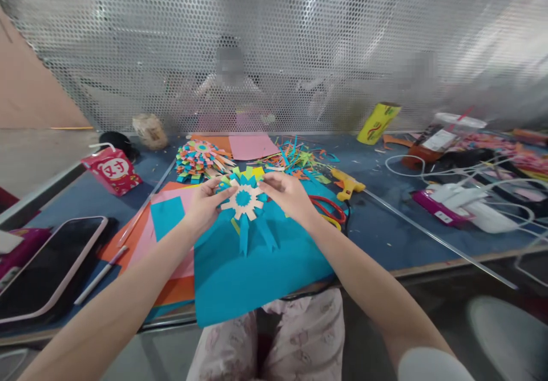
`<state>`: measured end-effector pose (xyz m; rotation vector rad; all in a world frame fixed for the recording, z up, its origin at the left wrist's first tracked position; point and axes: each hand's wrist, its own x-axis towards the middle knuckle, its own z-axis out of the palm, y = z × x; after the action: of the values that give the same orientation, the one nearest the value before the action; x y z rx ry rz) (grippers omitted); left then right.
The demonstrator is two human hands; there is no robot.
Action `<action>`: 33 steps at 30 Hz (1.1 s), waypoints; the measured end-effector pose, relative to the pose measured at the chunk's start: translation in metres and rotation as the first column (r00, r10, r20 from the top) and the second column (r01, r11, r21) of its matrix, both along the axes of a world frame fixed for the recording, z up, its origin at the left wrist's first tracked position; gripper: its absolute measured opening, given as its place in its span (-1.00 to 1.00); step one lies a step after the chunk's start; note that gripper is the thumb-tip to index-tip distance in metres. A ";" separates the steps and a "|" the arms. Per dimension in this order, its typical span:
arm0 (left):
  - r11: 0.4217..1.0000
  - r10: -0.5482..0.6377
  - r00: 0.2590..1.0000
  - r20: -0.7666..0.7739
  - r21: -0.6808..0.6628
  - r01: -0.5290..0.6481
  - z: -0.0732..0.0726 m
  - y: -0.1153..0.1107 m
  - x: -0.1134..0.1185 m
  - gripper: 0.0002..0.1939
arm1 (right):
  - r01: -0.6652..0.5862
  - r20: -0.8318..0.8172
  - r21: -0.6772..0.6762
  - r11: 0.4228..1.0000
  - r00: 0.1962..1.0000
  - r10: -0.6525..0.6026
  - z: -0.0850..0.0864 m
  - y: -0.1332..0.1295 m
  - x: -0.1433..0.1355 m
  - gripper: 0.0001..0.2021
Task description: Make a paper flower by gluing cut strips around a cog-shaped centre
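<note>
A layered paper rosette (244, 198), pink with a blue centre and yellow-green and blue tabs, is held up between both hands. Two blue paper tails hang below it. My left hand (209, 203) pinches its left edge, while my right hand (286, 194) grips its upper right edge. Under them lies a large blue sheet (257, 290), which sticks out past the table's front edge. Behind the rosette, to the left, is a pile of finished multicoloured rosettes (201, 158). Thin paper strips (303, 158) are heaped behind it to the right.
A yellow glue gun (347, 184) and a clear rod (436, 238) lie right. Red scissors handles (331, 209) touch the blue sheet. At left are a red drink carton (112, 169), a phone (51, 267) and a pen (100, 275). Far right are cables and a purple box (443, 207).
</note>
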<state>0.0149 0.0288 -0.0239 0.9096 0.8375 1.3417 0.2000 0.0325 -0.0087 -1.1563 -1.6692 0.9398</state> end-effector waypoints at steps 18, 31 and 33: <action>0.993 0.095 0.891 -0.444 0.102 -0.055 -0.018 0.013 -0.009 -0.57 | -0.119 0.923 0.217 0.969 0.347 -0.164 -0.030 -0.028 0.058 -0.73; 0.793 0.336 0.372 -0.865 0.473 0.384 -0.020 -0.004 -0.004 -0.58 | -0.161 0.856 0.337 0.927 0.463 -0.231 -0.045 -0.042 0.058 -0.72; 0.712 0.273 0.289 -0.918 0.395 0.581 -0.020 -0.014 0.004 -0.56 | -0.176 0.842 0.367 0.914 0.480 -0.246 -0.047 -0.047 0.056 -0.72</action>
<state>0.0187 0.0152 -0.0443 2.5514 1.0509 0.7244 0.2559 -0.0144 -0.0554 -1.4678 -2.4782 -0.2017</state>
